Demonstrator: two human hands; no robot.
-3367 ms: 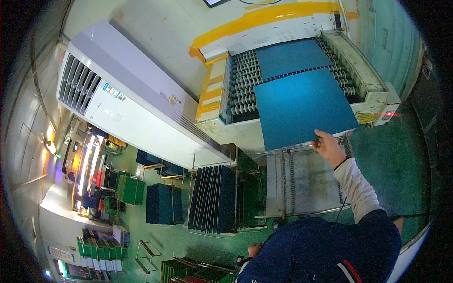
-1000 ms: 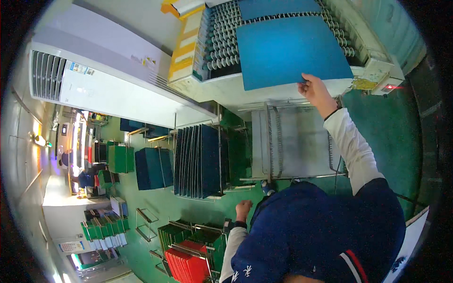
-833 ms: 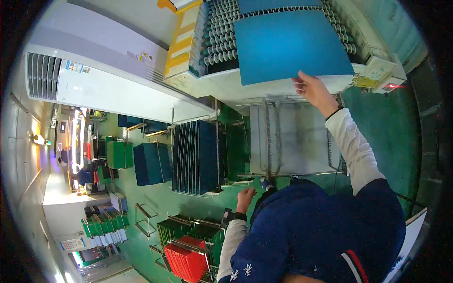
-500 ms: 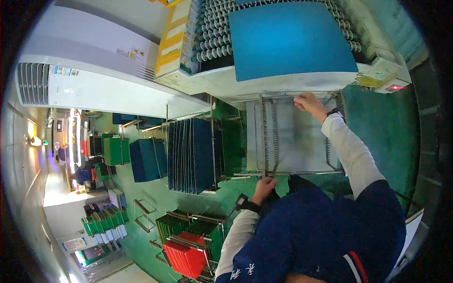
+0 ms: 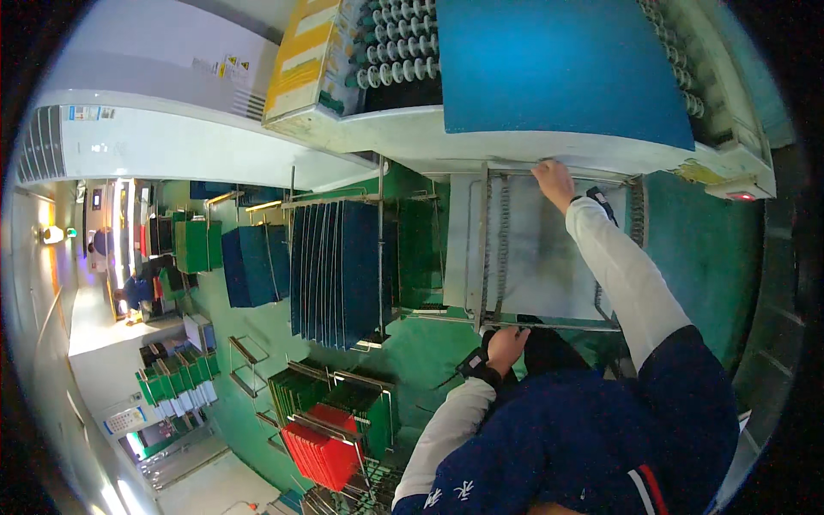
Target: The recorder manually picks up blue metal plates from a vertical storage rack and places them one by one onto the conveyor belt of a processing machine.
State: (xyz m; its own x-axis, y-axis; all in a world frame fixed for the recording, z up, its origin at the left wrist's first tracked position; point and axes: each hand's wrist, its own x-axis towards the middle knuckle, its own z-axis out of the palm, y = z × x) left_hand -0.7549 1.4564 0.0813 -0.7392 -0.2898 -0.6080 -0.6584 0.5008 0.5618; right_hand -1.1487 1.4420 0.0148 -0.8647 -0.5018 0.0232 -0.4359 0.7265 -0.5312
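A metal rack (image 5: 485, 249) with coiled, spring-like slotted sides stands in front of me, and a pale grey panel shows through its frame. My right hand (image 5: 555, 182) is closed at the rack's far top bar, fingers curled over it. At the near left corner my left hand (image 5: 506, 346) is closed on the near bar; its fingertips are partly hidden. Just beyond the rack, a blue board (image 5: 566, 69) lies flat on the rollers of a conveyor machine (image 5: 369, 133), its near edge reaching over the machine's front edge.
Left of the rack stands another rack full of upright dark blue boards (image 5: 339, 270). Nearer on the green floor are racks holding red boards (image 5: 322, 451) and green boards (image 5: 305, 390). A long white air conditioner (image 5: 172, 142) juts in from the left. A red light glows on the machine's right corner.
The view has shifted closer to the machine. My right hand has moved slightly left along the far bar, and my left hand slightly right along the near side.
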